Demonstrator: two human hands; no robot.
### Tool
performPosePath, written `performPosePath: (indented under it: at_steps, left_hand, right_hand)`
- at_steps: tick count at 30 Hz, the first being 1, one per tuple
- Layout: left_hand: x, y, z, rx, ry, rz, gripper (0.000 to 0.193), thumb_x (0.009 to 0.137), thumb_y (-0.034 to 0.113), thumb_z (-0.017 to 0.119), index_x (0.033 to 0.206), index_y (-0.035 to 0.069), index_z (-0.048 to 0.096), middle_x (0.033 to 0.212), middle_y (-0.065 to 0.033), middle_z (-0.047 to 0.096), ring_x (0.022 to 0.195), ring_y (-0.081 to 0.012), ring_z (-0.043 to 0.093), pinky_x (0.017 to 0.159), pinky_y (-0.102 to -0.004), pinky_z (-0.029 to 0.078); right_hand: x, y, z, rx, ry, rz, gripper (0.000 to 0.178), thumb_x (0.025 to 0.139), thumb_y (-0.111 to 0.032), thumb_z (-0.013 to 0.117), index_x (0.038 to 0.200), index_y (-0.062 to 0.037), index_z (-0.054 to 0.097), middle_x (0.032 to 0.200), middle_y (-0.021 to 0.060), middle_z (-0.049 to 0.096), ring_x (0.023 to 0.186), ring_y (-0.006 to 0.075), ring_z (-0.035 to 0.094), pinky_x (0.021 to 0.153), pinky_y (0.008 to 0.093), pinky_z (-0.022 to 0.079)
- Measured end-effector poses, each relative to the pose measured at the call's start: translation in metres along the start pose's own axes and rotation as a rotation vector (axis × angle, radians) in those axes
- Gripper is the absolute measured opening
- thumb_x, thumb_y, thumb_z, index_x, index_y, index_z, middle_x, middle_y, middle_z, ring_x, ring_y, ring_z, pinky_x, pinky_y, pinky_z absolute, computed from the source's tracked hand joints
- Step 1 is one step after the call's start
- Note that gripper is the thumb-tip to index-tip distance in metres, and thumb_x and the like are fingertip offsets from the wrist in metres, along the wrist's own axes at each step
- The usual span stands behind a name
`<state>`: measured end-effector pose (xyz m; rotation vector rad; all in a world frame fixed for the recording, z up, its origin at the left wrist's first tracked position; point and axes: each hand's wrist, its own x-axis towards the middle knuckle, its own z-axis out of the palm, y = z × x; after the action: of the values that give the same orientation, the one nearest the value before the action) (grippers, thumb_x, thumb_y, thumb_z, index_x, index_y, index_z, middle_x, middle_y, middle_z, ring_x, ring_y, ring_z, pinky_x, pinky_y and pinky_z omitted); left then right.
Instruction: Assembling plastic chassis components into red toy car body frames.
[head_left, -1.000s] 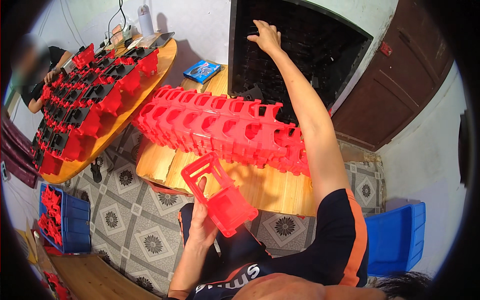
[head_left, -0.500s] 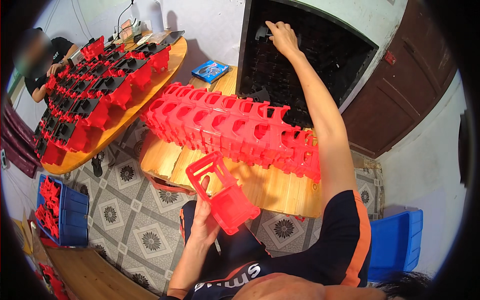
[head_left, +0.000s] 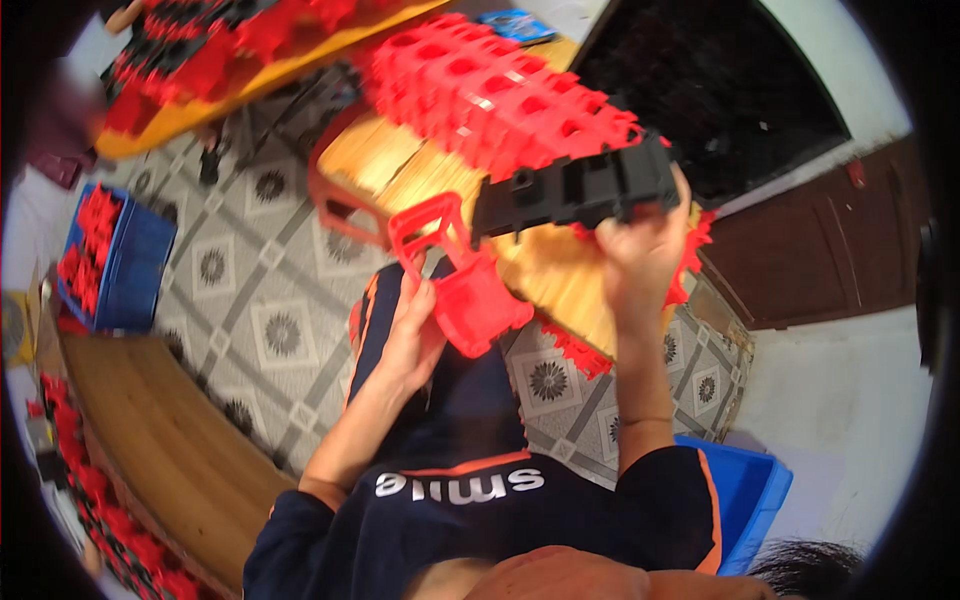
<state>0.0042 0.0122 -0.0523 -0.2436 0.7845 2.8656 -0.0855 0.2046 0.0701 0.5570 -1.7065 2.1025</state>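
my left hand [head_left: 408,330] was clamped on the near left edge of a red frame [head_left: 475,305], in front of my lap. the frame was tilted, its open end to the far left, its solid panel to the near right. my right hand [head_left: 645,250] was blurred, fingers clamped on the right end of a black part [head_left: 570,190]. that part ran left to right above the wooden table [head_left: 375,160], its left end just beside the frame; i could not tell whether the two touched. a red stack [head_left: 490,90] stood on the far side of the table, left of a black bin [head_left: 700,90]. red-and-black units [head_left: 205,65] covered a second table [head_left: 285,75] at far left. a blue crate [head_left: 140,270] at left held red pieces [head_left: 90,240]; a blue tub [head_left: 765,510] was at near right.
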Motion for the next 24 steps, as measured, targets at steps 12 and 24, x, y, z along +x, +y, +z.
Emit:
performPosePath:
  at_steps: [12, 24]
  left_hand:
    - [-0.027, 0.018, -0.082, -0.164, -0.056, 0.214, 0.074, 0.087, 0.05, 0.067, 0.142, 0.01, 0.039, 0.134, -0.0087, 0.054, 0.125, -0.025, 0.052, 0.108, -0.0462, 0.04]
    - [-0.025, 0.018, -0.045, 0.21, 0.115, 0.387, 0.088, 0.081, 0.02, 0.078, 0.147, 0.01, 0.021, 0.142, -0.0111, 0.042, 0.13, -0.021, 0.044, 0.109, -0.0397, 0.036]
  right_hand:
    - [-0.098, 0.067, 0.044, -0.09, -0.219, 0.213, 0.063, 0.077, -0.003, 0.07, 0.133, 0.0059, 0.042, 0.14, 0.0188, 0.046, 0.13, 0.0252, 0.043, 0.113, 0.0397, 0.026]
    - [-0.064, 0.051, 0.103, -1.056, -0.749, -0.127, 0.026, 0.083, -0.023, 0.073, 0.094, -0.0015, 0.064, 0.083, 0.0144, 0.063, 0.072, 0.0321, 0.064, 0.065, 0.0402, 0.051]
